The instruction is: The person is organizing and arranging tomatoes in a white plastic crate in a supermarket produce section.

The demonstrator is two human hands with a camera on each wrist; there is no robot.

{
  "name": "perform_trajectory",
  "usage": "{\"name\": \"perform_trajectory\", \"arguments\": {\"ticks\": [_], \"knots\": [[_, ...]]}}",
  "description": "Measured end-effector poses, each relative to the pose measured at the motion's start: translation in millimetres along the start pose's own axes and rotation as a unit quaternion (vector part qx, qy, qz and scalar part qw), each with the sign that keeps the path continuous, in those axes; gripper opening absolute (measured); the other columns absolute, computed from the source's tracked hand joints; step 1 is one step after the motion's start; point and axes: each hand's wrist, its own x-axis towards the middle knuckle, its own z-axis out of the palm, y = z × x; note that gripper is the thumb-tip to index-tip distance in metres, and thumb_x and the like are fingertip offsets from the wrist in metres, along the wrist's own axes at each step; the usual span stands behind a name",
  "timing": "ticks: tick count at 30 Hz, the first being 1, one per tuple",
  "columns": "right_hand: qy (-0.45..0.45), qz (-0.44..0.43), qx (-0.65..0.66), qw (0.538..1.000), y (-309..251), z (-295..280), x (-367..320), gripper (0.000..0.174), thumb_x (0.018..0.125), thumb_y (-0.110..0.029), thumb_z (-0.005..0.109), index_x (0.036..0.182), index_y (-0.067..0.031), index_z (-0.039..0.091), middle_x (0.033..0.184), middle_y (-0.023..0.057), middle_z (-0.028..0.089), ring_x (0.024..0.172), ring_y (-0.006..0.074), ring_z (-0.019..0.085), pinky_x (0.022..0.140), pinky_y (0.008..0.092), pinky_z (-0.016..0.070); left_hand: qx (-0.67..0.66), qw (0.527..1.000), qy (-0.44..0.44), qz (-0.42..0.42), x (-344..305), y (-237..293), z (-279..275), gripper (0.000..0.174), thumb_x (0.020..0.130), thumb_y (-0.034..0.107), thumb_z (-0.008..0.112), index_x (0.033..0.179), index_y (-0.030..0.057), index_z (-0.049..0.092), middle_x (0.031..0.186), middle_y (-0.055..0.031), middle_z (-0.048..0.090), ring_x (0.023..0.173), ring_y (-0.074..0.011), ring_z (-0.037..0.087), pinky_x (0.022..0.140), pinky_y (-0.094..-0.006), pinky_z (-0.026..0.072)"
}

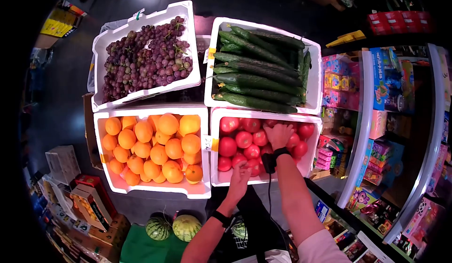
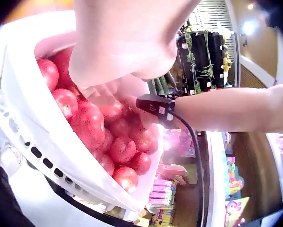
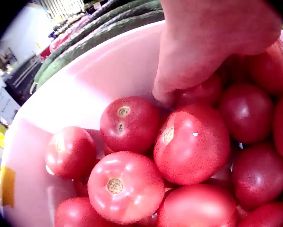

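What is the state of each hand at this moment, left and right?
Left hand: open at the tomatoes, nothing seen in it.
Right hand: down among the tomatoes; whether it grips one cannot be told.

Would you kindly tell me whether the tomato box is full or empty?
Filled, though not brimming: tomatoes lie piled in the white box, bare inner wall showing above them.

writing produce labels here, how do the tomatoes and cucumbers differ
The tomatoes are red, while the cucumbers are dark green. The tomatoes are round; the cucumbers are long and narrow. The right hand is among the tomatoes; neither hand touches the cucumbers. Both lie in white boxes.
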Motion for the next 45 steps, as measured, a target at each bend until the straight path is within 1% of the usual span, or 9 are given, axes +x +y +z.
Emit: {"name": "perform_trajectory", "arguments": {"ticks": [3,6,9,11,15,19,32,38,45], "knots": [[-0.027,-0.032,0.026,0.999,9.0,-6.7,-7.5,0.06,0.081,-0.059,0.069,0.091,-0.0004,0.077,0.115,0.0205,0.069,0.111,0.0397,0.055,0.098,0.0526,0.0412,0.119,0.993,0.001,0.007,-4.8,11.8,-13.4,0.035,0.102,0.021,0.06,0.128,-0.0002,0.051,0.114,-0.0131,0.058,0.098,-0.0189,0.061,0.085,-0.0304,0.0513],[0.147,-0.123,0.138,0.972,39.0,-19.5,-38.2,0.045,0.088,-0.045,0.07,0.092,-0.0008,0.073,0.107,0.0203,0.069,0.105,0.0384,0.058,0.097,0.0491,0.0429,0.18,0.982,-0.01,0.051,-7.8,2.7,-32.1,0.028,0.102,0.023,0.06,0.118,0.0,0.057,0.109,-0.0142,0.061,0.092,-0.0211,0.063,0.083,-0.0315,0.0517],[0.018,-0.099,0.335,0.937,89.8,-48.4,-69.0,0.03,0.092,-0.028,0.071,0.093,0.0014,0.064,0.102,0.0206,0.066,0.104,0.0354,0.06,0.085,0.0402,0.048,0.283,0.957,-0.015,0.069,-5.9,28.4,-30.7,0.028,0.101,0.026,0.061,0.096,-0.0021,0.063,0.091,-0.0166,0.063,0.084,-0.027,0.065,0.073,-0.0361,0.0505],[-0.14,0.055,0.475,0.867,121.5,-38.7,-76.0,0.029,0.092,-0.025,0.068,0.112,-0.0041,0.064,0.107,0.0194,0.063,0.105,0.0353,0.061,0.101,0.0492,0.0415,0.343,0.935,0.002,0.094,-1.3,31.0,-24.2,0.036,0.099,0.028,0.061,0.082,-0.004,0.064,0.078,-0.0189,0.062,0.076,-0.0339,0.063,0.067,-0.0411,0.0478],[0.137,-0.119,0.36,0.915,143.8,-10.5,-65.2,0.05,0.089,-0.028,0.071,0.129,-0.0025,0.055,0.127,0.0202,0.056,0.12,0.0397,0.053,0.105,0.0487,0.039,0.384,0.919,0.017,0.091,12.2,38.0,-4.9,0.035,0.099,0.025,0.061,0.08,-0.0049,0.06,0.077,-0.0208,0.06,0.073,-0.0372,0.061,0.065,-0.0443,0.0454],[0.122,-0.068,0.245,0.96,119.6,-18.0,-54.7,0.071,0.08,-0.035,0.079,0.136,-0.0038,0.05,0.133,0.0182,0.053,0.125,0.0391,0.048,0.106,0.0496,0.0377,0.384,0.907,0.033,0.169,27.8,19.7,7.7,0.034,0.099,0.022,0.061,0.079,-0.0049,0.055,0.078,-0.0234,0.055,0.072,-0.0405,0.057,0.065,-0.0458,0.0437],[0.112,-0.065,0.301,0.945,125.5,-7.5,-50.4,0.075,0.07,-0.032,0.085,0.134,-0.011,0.052,0.127,0.0131,0.053,0.12,0.0354,0.052,0.098,0.0491,0.0421,0.307,0.949,-0.012,0.07,11.4,6.4,41.5,0.027,0.103,0.023,0.058,0.094,-0.0024,0.061,0.088,-0.0094,0.06,0.085,-0.0165,0.06,0.078,-0.0323,0.0482],[-0.041,-0.154,0.495,0.854,150.0,-44.8,-113.8,0.081,0.068,-0.018,0.085,0.141,-0.0084,0.05,0.13,0.0189,0.049,0.121,0.0397,0.052,0.101,0.0476,0.0463,0.03,0.999,-0.007,-0.031,7.3,16.1,119.9,0.046,0.098,0.026,0.066,0.134,0.0054,0.046,0.121,-0.0091,0.058,0.11,-0.0179,0.059,0.092,-0.0276,0.0498],[0.0,-0.278,0.504,0.818,132.7,-53.7,-118.1,0.065,0.075,-0.015,0.081,0.134,-0.0046,0.055,0.124,0.0181,0.055,0.11,0.0388,0.059,0.091,0.0444,0.0517,0.154,0.988,0.013,-0.028,28.1,-11.3,84.0,0.049,0.098,0.03,0.062,0.136,0.003,0.047,0.12,-0.0087,0.059,0.116,-0.0201,0.057,0.098,-0.0326,0.0472]]}}
